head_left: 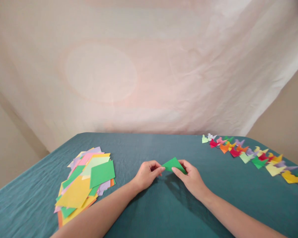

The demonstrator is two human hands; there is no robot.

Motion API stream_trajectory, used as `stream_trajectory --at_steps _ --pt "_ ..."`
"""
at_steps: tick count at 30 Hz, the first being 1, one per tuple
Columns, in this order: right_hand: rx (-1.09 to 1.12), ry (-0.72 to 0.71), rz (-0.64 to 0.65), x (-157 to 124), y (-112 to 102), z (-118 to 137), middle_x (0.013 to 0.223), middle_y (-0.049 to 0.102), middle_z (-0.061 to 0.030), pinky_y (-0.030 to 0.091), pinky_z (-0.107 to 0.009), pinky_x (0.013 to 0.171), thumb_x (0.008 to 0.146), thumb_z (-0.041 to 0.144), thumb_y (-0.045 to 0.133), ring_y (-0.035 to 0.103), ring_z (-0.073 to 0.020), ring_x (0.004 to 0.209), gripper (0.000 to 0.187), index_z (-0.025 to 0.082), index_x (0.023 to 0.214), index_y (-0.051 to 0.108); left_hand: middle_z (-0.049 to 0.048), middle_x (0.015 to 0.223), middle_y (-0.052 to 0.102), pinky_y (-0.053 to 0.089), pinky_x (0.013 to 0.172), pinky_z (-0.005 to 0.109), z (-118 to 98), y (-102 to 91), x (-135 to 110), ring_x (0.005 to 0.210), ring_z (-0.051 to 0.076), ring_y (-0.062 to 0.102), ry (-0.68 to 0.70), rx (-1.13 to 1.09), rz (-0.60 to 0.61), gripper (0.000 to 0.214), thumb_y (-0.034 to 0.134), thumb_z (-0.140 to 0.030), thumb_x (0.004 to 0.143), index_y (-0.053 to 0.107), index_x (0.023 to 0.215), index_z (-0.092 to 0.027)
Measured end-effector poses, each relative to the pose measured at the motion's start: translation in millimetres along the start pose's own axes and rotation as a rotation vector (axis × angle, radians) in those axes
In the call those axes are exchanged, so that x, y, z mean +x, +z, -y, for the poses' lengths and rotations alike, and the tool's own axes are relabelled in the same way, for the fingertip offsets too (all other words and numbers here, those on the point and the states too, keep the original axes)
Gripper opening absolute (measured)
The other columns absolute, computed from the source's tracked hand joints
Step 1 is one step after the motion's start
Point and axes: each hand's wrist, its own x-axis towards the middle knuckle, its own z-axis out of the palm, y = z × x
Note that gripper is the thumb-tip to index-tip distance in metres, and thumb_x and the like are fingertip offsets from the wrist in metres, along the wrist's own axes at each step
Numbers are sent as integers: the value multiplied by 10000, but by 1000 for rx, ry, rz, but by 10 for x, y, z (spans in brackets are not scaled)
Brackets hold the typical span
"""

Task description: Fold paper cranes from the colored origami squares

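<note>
Between my two hands, just above the table, is a green sheet of origami paper [173, 164] folded into a triangle-like shape. My left hand [149, 172] pinches its left corner between thumb and fingers. On the other side, my right hand [188, 173] grips the right part, thumb lying on the near face and fingers behind. The paper's right corner is partly covered by the right fingers. A shadow falls on the cloth beneath the hands.
A dark teal cloth covers the table [139, 148]. To the left spreads a loose pile of coloured paper squares [76, 191]. Several folded paper birds [245, 157] stand in rows along the right side. Behind the table hangs a pale draped sheet [149, 82].
</note>
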Motion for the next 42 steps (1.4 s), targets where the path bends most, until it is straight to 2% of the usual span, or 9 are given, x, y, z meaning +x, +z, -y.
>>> stream_trajectory --at_steps 11,15,20,27,31,38,42 --pt "-77 -12 33 0 5 -15 792 627 -17 436 -263 652 779 351 560 556 -165 709 214 171 891 587 5 637 585 380 538 199 -20 -12 7 569 101 498 5 24 13 331 495 -434 833 579 724 -133" --pt "-106 -50 66 -28 19 25 790 626 -9 432 -260 657 781 320 556 550 -160 705 179 183 890 593 -20 616 533 325 510 191 -50 -22 -6 553 90 436 30 102 63 294 544 -416 799 608 750 -133" --pt "-150 -87 99 -56 41 75 810 639 -7 432 -257 678 789 301 558 567 -166 738 165 193 908 596 -29 611 487 315 539 192 -98 -37 -27 593 96 421 84 195 110 265 574 -381 773 600 677 -135" --pt "-139 -130 112 3 20 40 899 657 -21 439 -276 747 807 277 541 594 -177 821 177 198 955 596 -32 601 465 302 533 200 -109 -18 -23 581 99 406 82 227 59 255 515 -345 814 565 671 -140" --pt "-151 -126 71 33 -5 -20 910 660 -37 452 -299 756 805 292 535 597 -187 824 216 194 988 597 -23 605 477 307 525 203 -92 -17 -3 580 105 416 50 231 28 281 499 -369 821 566 679 -136" --pt "-177 -117 -14 66 -62 -90 774 607 -17 451 -286 687 796 321 545 560 -163 703 257 180 1005 590 -19 615 500 318 524 203 -38 -40 29 580 107 433 27 191 -15 304 509 -408 812 595 711 -134" --pt "-138 -60 -38 97 -85 -149 685 554 14 433 -266 620 775 331 572 533 -146 633 282 163 1000 592 -14 626 529 334 524 202 10 -46 50 570 105 450 -7 69 -43 315 510 -429 809 604 747 -135"
